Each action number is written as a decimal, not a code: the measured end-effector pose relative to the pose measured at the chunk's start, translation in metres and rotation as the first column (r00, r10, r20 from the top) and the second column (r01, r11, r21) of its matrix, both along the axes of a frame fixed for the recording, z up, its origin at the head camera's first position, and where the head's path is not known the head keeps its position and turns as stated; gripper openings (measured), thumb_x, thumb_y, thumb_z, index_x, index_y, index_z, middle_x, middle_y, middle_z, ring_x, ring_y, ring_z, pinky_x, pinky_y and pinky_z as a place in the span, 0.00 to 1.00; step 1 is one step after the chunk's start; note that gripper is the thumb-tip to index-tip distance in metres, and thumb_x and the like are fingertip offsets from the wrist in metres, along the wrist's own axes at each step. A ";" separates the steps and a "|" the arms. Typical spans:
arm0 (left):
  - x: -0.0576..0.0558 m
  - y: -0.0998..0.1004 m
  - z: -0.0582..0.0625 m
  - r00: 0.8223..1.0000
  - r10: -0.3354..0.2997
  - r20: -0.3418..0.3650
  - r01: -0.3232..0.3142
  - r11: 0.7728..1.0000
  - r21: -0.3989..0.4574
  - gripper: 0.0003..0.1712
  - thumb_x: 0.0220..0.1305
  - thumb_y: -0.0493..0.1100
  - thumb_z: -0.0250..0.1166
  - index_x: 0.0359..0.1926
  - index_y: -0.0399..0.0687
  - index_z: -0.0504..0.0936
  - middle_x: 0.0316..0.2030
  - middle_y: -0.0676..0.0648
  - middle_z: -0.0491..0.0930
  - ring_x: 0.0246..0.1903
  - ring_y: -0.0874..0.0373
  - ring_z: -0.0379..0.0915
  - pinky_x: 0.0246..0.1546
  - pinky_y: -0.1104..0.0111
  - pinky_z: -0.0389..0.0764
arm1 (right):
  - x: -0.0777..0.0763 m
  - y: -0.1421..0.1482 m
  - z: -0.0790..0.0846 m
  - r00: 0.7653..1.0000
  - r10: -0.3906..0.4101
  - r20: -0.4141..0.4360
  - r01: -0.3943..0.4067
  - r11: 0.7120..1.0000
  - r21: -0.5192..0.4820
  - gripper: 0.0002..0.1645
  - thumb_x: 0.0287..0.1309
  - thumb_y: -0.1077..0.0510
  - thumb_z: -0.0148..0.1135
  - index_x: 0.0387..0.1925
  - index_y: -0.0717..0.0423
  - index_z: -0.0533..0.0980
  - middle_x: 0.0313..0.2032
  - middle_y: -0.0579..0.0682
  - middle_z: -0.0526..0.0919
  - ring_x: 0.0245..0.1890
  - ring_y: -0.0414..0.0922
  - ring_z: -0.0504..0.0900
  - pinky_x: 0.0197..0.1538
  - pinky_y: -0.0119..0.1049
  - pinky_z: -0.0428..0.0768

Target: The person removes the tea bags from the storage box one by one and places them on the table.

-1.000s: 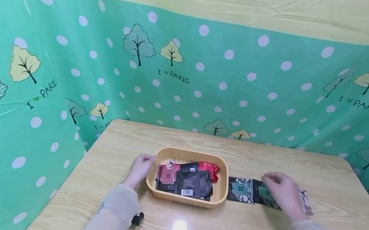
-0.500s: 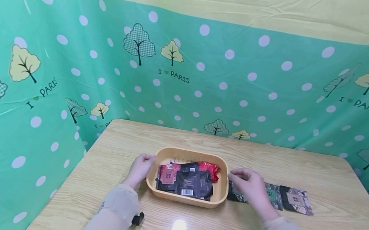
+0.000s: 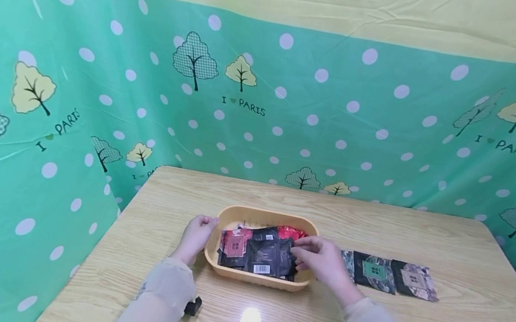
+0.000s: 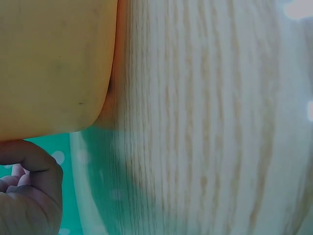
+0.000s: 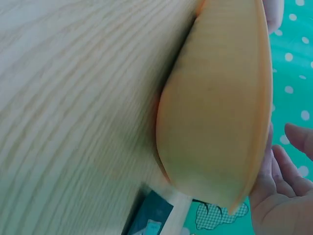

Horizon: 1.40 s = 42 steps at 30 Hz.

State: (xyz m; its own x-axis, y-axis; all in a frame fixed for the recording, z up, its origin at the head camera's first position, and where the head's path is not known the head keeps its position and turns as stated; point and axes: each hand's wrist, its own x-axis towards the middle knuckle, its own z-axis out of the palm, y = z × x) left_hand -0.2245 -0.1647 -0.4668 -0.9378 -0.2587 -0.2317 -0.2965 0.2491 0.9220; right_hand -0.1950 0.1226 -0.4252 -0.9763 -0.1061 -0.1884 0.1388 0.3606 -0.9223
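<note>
A yellow-orange plastic basket sits mid-table with several sachets inside. Among them are a black one with a barcode, one with a pink label and a crumpled red one. My left hand grips the basket's left rim, its fingers curled in the left wrist view. Over the basket's right end is my right hand, fingertips close to the black sachets. In the right wrist view, that hand has thumb and fingers apart, with nothing visible between them.
Right of the basket, sachets lie in a row: one with a green label, one with a pinkish label, and one partly hidden behind my right hand. A green dotted cloth hangs along the wooden table's back edge.
My right hand has moved left from above the sachet row, past the basket's right rim, to the sachets inside. My left hand and the basket have stayed put.
</note>
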 end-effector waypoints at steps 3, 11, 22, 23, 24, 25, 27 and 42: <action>0.000 0.000 0.000 1.000 0.002 0.001 -0.002 1.000 -0.006 0.20 0.75 0.48 0.53 0.51 0.33 0.72 0.46 0.38 0.75 0.45 0.50 0.76 0.49 0.61 0.83 | -0.001 -0.006 -0.003 1.000 0.014 0.011 -0.014 0.999 0.042 0.18 0.59 0.62 0.66 0.50 0.66 0.78 0.38 0.58 0.85 0.28 0.44 0.84 0.40 0.43 0.87; 0.001 -0.001 0.001 1.000 0.001 -0.001 -0.001 1.000 -0.014 0.21 0.75 0.49 0.53 0.51 0.33 0.72 0.45 0.38 0.75 0.44 0.50 0.76 0.45 0.63 0.83 | -0.003 -0.019 -0.005 0.998 0.068 0.015 -0.070 0.963 0.260 0.21 0.58 0.58 0.69 0.52 0.60 0.78 0.40 0.53 0.84 0.29 0.42 0.83 0.37 0.39 0.86; 0.000 0.000 0.001 1.000 0.013 -0.018 -0.013 1.000 -0.013 0.18 0.74 0.46 0.54 0.49 0.33 0.73 0.46 0.37 0.75 0.46 0.48 0.75 0.49 0.59 0.82 | -0.012 -0.030 -0.005 0.992 0.110 0.069 -0.126 0.944 0.305 0.27 0.55 0.60 0.70 0.55 0.66 0.75 0.37 0.54 0.82 0.29 0.44 0.83 0.37 0.39 0.85; 0.001 0.000 0.001 1.000 0.013 -0.016 -0.014 1.000 -0.010 0.17 0.74 0.46 0.54 0.49 0.33 0.73 0.46 0.37 0.75 0.46 0.48 0.75 0.49 0.59 0.82 | -0.013 -0.030 -0.005 0.991 0.108 0.079 -0.127 0.950 0.286 0.28 0.55 0.60 0.70 0.56 0.67 0.74 0.36 0.54 0.82 0.30 0.45 0.83 0.38 0.39 0.85; 0.000 0.000 0.002 1.000 0.015 -0.012 -0.015 1.000 -0.010 0.17 0.74 0.46 0.54 0.49 0.33 0.73 0.46 0.37 0.75 0.46 0.48 0.76 0.50 0.59 0.82 | -0.014 -0.030 -0.006 0.990 0.108 0.087 -0.127 0.955 0.267 0.28 0.55 0.61 0.71 0.56 0.67 0.74 0.36 0.54 0.82 0.30 0.46 0.84 0.38 0.39 0.86; 0.001 0.000 0.002 1.000 0.012 -0.013 -0.012 1.000 -0.009 0.18 0.74 0.46 0.53 0.49 0.33 0.73 0.46 0.37 0.75 0.46 0.48 0.76 0.50 0.59 0.83 | -0.015 -0.031 -0.007 0.990 0.104 0.094 -0.125 0.960 0.251 0.29 0.55 0.61 0.71 0.56 0.68 0.74 0.36 0.54 0.82 0.31 0.46 0.84 0.38 0.39 0.86; 0.001 0.001 0.002 1.000 0.007 -0.013 -0.007 1.000 -0.010 0.18 0.75 0.46 0.53 0.49 0.33 0.72 0.46 0.37 0.75 0.46 0.48 0.76 0.50 0.58 0.83 | -0.016 -0.032 -0.010 0.990 0.104 0.097 -0.124 0.967 0.224 0.30 0.54 0.62 0.71 0.57 0.69 0.73 0.35 0.55 0.82 0.32 0.46 0.83 0.38 0.39 0.86; 0.000 -0.002 0.002 1.000 -0.012 0.008 0.012 1.000 -0.002 0.21 0.74 0.48 0.54 0.52 0.32 0.73 0.51 0.34 0.76 0.49 0.43 0.79 0.50 0.58 0.84 | -0.018 -0.041 -0.021 0.993 0.097 0.065 -0.106 0.982 0.157 0.28 0.53 0.62 0.71 0.54 0.70 0.75 0.31 0.54 0.81 0.26 0.44 0.78 0.29 0.34 0.82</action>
State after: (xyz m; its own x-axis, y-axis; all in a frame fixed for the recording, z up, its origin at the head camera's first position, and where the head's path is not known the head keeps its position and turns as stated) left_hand -0.2245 -0.1669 -0.4651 -0.9389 -0.2482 -0.2385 -0.3008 0.2550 0.9190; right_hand -0.2131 0.0814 -0.4459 -0.9493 -0.1679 -0.2658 0.1447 0.5174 -0.8434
